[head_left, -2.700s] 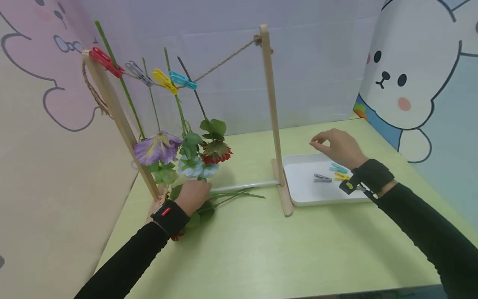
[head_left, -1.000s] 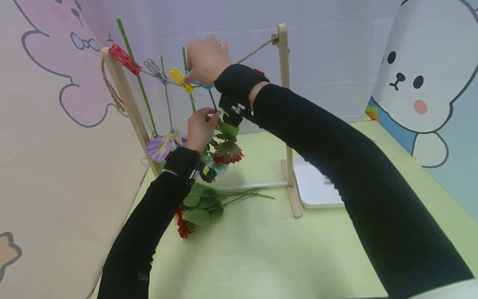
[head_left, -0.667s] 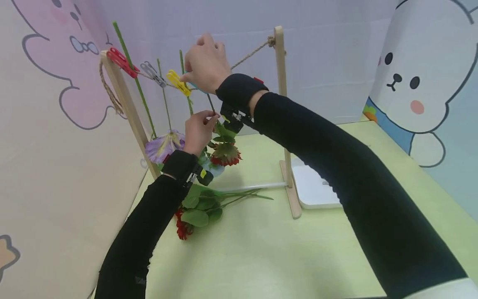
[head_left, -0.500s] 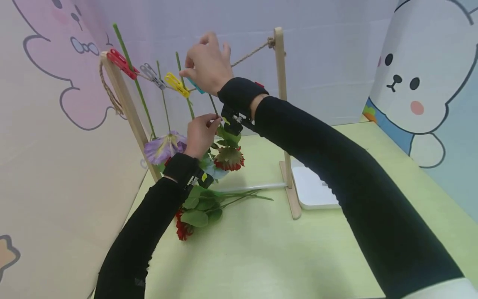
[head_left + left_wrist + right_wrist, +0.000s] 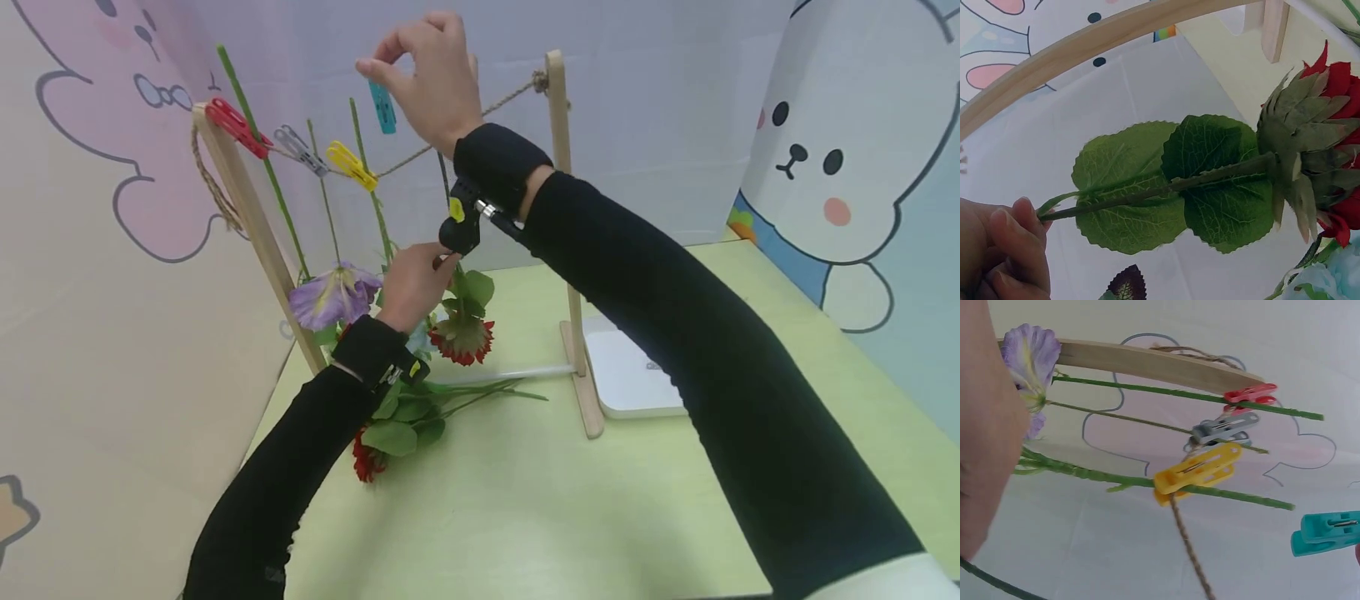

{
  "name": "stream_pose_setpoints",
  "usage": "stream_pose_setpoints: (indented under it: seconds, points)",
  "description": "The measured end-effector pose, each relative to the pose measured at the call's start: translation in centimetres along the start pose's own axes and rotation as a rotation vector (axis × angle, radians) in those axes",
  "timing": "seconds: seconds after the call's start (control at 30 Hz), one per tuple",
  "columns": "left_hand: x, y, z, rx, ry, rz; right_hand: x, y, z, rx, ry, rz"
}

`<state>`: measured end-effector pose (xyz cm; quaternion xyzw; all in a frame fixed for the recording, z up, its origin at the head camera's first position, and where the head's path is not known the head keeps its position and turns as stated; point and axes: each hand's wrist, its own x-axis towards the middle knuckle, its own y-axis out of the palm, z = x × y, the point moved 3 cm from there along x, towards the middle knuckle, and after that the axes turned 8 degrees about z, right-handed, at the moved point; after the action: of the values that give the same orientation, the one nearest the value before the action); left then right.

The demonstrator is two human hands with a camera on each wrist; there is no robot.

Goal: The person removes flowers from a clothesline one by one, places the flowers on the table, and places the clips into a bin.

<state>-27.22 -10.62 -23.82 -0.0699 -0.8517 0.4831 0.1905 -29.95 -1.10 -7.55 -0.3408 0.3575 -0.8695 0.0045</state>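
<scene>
Your right hand (image 5: pixel 431 79) pinches the small teal plastic clothespin (image 5: pixel 384 107) between thumb and forefinger, lifted clear above the twine line (image 5: pixel 420 152). The pin hangs with its long axis nearly upright, jaw end down, touching neither the twine nor any stem.

Your left hand (image 5: pixel 412 283) pinches the dark green stem of the red artificial flower with serrated leaves (image 5: pixel 1210 181). Its long axis runs close to vertical, a little tilted, with the red head (image 5: pixel 463 340) pointing down toward the worktop and the bare stem end rising behind your right wrist, near the twine. The head hangs above the worktop, just beside the pale blue flower, whose bloom is mostly hidden by your left wrist.

To the left along the twine, the yellow clothespin (image 5: pixel 351 164), the grey clothespin (image 5: pixel 297 150) and the red clothespin (image 5: pixel 236 127) each grip a green stem; the purple flower (image 5: pixel 333 293) hangs head down by the left wooden post (image 5: pixel 255 233). The stretch of twine from the yellow pin to the right wooden post (image 5: pixel 564 208) is bare.

Loose leafy stems with a second red bloom (image 5: pixel 397 421) lie on the light green worktop (image 5: pixel 525 500) near its left edge, under your left forearm. The white tray (image 5: pixel 626 379) sits just right of the right post's foot.
</scene>
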Motion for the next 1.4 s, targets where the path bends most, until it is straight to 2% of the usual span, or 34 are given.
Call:
stream_pose_setpoints:
  seconds: [0.1,0.13,0.3,0.33,0.37,0.4,0.5,0.6,0.7,0.8,0.87,0.97,1.03,1.07,1.13,1.2,1.27,1.3,1.4]
  points:
    - [-1.2,-0.4,-0.4,-0.001,0.065,0.028,-0.5,-1.9,0.3,0.094,-0.110,-0.055]
    - [-1.2,-0.1,0.6,-0.029,0.107,0.032,-1.0,-2.8,0.3,0.139,-0.142,-0.073]
    - [-3.9,-0.7,-0.2,-0.023,0.200,0.085,-5.2,-7.8,-1.7,0.418,-0.369,-0.210]
    - [-4.5,-0.8,-0.5,-0.008,0.228,0.096,-6.4,-8.7,-2.5,0.444,-0.386,-0.239]
    - [-5.5,-1.4,-1.8,0.046,0.241,0.107,-7.6,-9.6,-3.4,0.480,-0.408,-0.267]
    - [-5.9,-1.4,-2.1,0.094,0.285,0.114,-8.9,-10.3,-4.5,0.508,-0.405,-0.288]
    - [-7.2,-1.5,-2.7,0.348,0.414,0.130,-12.7,-11.5,-8.1,0.448,-0.289,-0.338]
    - [-8.0,-1.1,-2.8,0.647,0.513,0.147,-15.5,-11.0,-12.8,0.234,-0.082,-0.276]
    - [-8.2,-0.3,-2.0,0.841,0.532,0.220,-17.5,-9.4,-18.3,0.000,0.083,-0.088]
    - [-7.9,0.9,-1.0,0.936,0.514,0.271,-19.7,-7.9,-24.1,-0.172,0.209,0.134]
    - [-7.4,2.1,-0.3,1.007,0.483,0.274,-21.4,-7.1,-27.3,-0.284,0.283,0.269]
    - [-6.3,4.9,1.9,1.131,0.441,0.296,-24.2,-6.2,-31.1,-0.418,0.393,0.470]
    - [-4.8,8.8,6.3,1.183,0.452,0.279,-25.8,-5.7,-32.9,-0.459,0.438,0.570]
    - [-3.9,11.1,8.8,1.196,0.435,0.316,-26.5,-5.5,-33.6,-0.466,0.456,0.609]
    - [-2.6,15.8,14.2,1.176,0.471,0.294,-27.7,-5.2,-34.7,-0.460,0.503,0.660]
    - [-1.4,20.0,19.2,1.143,0.464,0.294,-28.5,-5.1,-35.7,-0.462,0.552,0.696]
    - [-1.1,22.2,21.4,1.118,0.455,0.292,-29.1,-5.0,-36.5,-0.460,0.606,0.727]
    - [-1.3,22.7,21.9,1.097,0.477,0.238,-29.3,-5.0,-36.9,-0.457,0.634,0.741]
    - [-1.5,23.6,22.1,1.084,0.457,0.225,-29.9,-5.0,-37.8,-0.447,0.697,0.773]
